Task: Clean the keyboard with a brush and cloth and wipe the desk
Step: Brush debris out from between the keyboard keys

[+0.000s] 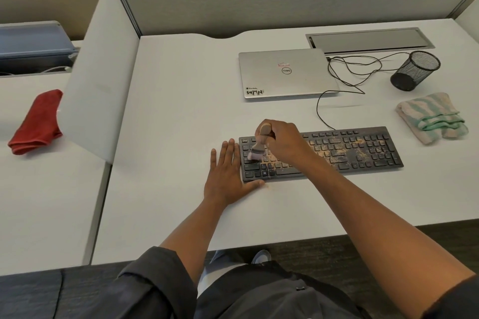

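A black keyboard [363,150] lies on the white desk [181,111], its keys dusted with tan crumbs, thickest in the middle. My right hand [282,140] grips the wooden handle of a small brush [256,151], whose bristles touch the keys at the keyboard's left end. My left hand [225,173] lies flat on the desk, fingers straight, pressed against the keyboard's left edge with the thumb along its front corner. A folded green-and-beige striped cloth [432,118] sits to the right of the keyboard, untouched.
A closed silver laptop [285,74] lies behind the keyboard, with black cables [350,72] looping beside it. A black mesh pen cup [414,70] stands at the right. A white divider panel [98,72] borders the left; a red cloth [36,122] lies on the neighbouring desk.
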Action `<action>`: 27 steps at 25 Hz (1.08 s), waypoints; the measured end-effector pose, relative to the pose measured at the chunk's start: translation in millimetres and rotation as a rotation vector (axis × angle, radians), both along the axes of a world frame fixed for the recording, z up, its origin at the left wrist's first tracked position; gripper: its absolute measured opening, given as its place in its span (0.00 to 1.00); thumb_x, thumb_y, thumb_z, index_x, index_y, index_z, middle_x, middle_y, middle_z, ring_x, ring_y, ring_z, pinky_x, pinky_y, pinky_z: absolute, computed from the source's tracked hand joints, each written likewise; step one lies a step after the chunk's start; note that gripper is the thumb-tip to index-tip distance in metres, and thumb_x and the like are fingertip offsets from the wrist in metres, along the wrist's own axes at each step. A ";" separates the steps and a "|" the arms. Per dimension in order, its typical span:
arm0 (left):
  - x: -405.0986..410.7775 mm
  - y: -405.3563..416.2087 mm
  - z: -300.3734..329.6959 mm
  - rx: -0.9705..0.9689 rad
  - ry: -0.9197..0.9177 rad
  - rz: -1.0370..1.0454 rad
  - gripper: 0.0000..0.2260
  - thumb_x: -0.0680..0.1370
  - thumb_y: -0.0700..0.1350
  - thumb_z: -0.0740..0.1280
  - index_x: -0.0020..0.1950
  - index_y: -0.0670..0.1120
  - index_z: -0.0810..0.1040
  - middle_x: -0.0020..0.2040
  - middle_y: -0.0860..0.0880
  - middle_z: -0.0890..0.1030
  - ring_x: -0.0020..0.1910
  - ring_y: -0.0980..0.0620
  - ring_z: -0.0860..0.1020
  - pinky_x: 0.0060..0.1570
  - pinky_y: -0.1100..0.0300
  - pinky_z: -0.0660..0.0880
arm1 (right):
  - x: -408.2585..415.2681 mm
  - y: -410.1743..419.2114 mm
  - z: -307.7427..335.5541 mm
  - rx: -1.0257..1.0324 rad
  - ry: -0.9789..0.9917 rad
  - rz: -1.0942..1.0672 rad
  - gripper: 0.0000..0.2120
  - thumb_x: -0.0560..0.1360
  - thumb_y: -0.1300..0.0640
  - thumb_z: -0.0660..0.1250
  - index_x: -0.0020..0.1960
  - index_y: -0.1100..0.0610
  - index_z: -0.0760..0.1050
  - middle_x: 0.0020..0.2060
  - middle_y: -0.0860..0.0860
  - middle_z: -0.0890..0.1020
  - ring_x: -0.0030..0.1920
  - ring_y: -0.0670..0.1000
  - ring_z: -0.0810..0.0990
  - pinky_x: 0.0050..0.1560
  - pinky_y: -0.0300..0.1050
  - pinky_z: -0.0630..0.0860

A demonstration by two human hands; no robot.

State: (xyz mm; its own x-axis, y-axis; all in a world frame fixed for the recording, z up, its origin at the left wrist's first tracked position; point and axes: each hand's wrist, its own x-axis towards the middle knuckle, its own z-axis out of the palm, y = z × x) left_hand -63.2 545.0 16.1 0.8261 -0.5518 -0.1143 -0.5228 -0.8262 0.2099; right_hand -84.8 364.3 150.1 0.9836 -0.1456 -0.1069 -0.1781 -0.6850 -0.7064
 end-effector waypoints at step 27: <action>-1.5 -1.6 0.7 -0.013 0.000 -0.004 0.54 0.71 0.82 0.47 0.83 0.46 0.37 0.83 0.46 0.38 0.80 0.49 0.32 0.78 0.43 0.35 | 15.6 -16.2 -9.2 -0.255 -0.006 0.125 0.04 0.78 0.54 0.63 0.46 0.48 0.75 0.37 0.43 0.80 0.41 0.48 0.76 0.37 0.43 0.69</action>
State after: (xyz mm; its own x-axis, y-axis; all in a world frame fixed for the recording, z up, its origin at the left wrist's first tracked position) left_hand -64.7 543.4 16.7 0.8238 -0.5567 -0.1070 -0.5262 -0.8211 0.2210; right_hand -69.2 348.1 140.9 0.9960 -0.0449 -0.0766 -0.0778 -0.8573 -0.5089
